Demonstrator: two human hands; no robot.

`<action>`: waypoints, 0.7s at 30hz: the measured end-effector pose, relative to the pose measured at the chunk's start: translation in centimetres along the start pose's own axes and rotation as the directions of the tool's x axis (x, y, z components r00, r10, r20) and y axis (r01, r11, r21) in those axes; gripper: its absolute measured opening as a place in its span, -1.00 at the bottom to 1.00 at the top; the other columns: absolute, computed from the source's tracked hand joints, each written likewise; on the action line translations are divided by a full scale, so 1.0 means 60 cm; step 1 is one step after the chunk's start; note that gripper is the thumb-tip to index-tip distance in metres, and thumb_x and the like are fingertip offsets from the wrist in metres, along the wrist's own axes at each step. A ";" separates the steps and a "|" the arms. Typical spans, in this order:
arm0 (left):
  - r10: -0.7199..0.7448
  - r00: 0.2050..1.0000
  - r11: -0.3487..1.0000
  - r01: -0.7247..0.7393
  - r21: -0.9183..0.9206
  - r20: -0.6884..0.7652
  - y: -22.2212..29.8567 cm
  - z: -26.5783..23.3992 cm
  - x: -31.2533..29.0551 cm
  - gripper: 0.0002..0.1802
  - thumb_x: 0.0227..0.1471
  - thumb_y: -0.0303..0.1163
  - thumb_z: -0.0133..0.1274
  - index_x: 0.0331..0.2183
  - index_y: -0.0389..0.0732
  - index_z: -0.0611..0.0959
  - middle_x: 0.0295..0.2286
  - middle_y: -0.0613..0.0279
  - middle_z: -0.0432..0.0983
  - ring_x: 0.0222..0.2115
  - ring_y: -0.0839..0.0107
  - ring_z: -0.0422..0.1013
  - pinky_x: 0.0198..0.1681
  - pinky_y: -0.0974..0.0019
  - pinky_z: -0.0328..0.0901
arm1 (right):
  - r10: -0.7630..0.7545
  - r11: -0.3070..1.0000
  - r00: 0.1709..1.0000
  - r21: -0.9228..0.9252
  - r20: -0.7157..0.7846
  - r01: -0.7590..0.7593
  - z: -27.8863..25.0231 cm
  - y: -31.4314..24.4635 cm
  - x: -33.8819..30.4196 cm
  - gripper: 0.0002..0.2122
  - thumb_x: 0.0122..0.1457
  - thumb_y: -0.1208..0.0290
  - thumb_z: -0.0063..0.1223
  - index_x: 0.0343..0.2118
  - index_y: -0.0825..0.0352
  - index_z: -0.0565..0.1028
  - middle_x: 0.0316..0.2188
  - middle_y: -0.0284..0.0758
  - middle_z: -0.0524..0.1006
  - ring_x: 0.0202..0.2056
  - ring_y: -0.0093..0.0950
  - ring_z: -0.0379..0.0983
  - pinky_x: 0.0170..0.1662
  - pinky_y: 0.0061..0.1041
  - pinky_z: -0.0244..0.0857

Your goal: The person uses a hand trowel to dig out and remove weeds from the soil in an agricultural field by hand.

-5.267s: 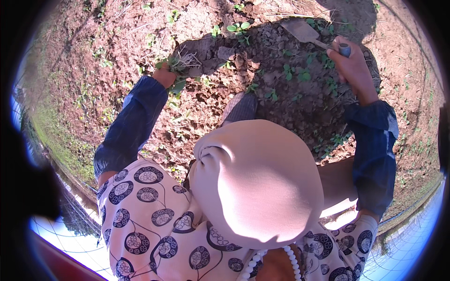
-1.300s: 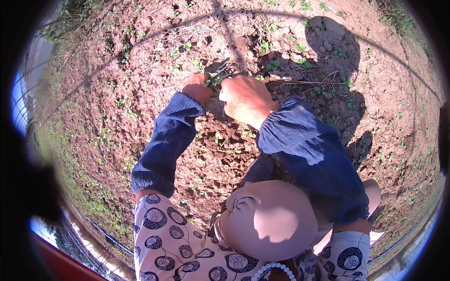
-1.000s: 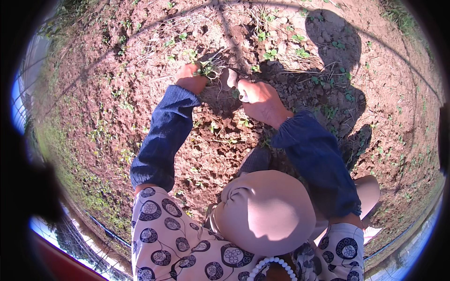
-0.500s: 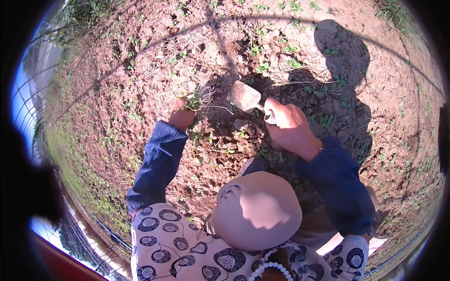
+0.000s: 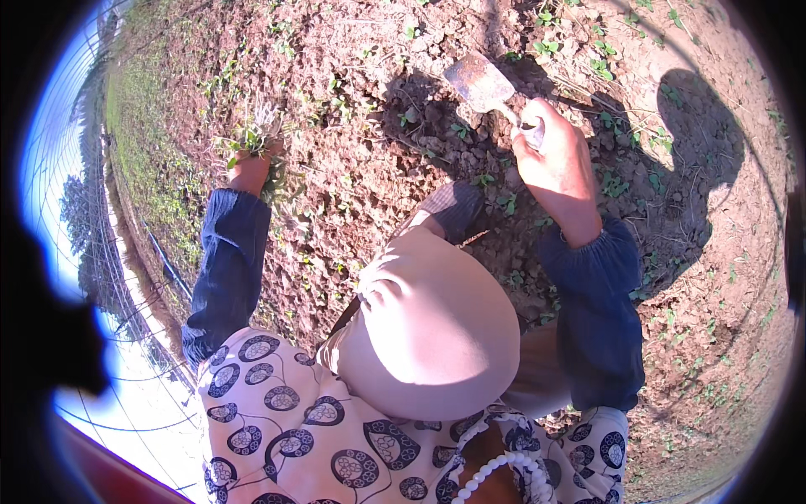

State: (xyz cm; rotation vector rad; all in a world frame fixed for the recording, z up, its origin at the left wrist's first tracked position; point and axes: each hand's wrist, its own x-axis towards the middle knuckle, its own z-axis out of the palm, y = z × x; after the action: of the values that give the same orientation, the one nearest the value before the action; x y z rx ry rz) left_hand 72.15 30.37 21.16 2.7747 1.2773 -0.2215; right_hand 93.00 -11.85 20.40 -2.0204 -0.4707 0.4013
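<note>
My left hand (image 5: pixel 249 171) is out to the left over the soil, its fingers closed round a bunch of uprooted weeds (image 5: pixel 253 134) with green leaves and pale, dry roots. Both arms wear dark blue sleeves. On the right, my right hand (image 5: pixel 554 164) grips the handle of a small hand trowel (image 5: pixel 480 82). Its flat, soil-smeared metal blade points away to the upper left, above a shaded patch of broken earth. Whether the blade touches the ground I cannot tell.
Reddish, cloddy soil (image 5: pixel 336 168) with scattered seedlings (image 5: pixel 546 44) surrounds me. My bent knee (image 5: pixel 437 328) in beige cloth and a dark shoe (image 5: pixel 453 208) are between my arms. Denser green growth (image 5: pixel 138 126) and a wire-like fence (image 5: pixel 109 210) are at the left.
My left hand has swung left with the weeds. The trowel, still in my right hand, now appears higher and further right. The whole view has shifted too.
</note>
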 end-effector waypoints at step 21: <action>0.277 0.954 0.956 -0.285 0.065 0.112 -0.188 0.012 -0.185 -0.43 -0.12 -0.19 0.08 -0.05 -0.21 0.43 -0.16 -0.04 0.42 -0.16 0.14 0.40 -0.23 0.13 0.36 | -0.191 0.968 0.937 -0.100 0.292 0.229 0.166 -0.084 -0.055 -0.83 -0.08 0.49 0.04 -0.36 0.27 0.40 -0.55 -0.15 0.52 -0.46 -0.17 0.50 -0.42 -0.27 0.33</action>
State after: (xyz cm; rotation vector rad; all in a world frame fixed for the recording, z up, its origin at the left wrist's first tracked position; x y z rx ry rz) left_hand 56.36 29.30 22.13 2.9261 0.8549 -0.3951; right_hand 84.69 -3.73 20.52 -2.0217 -0.9035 0.5384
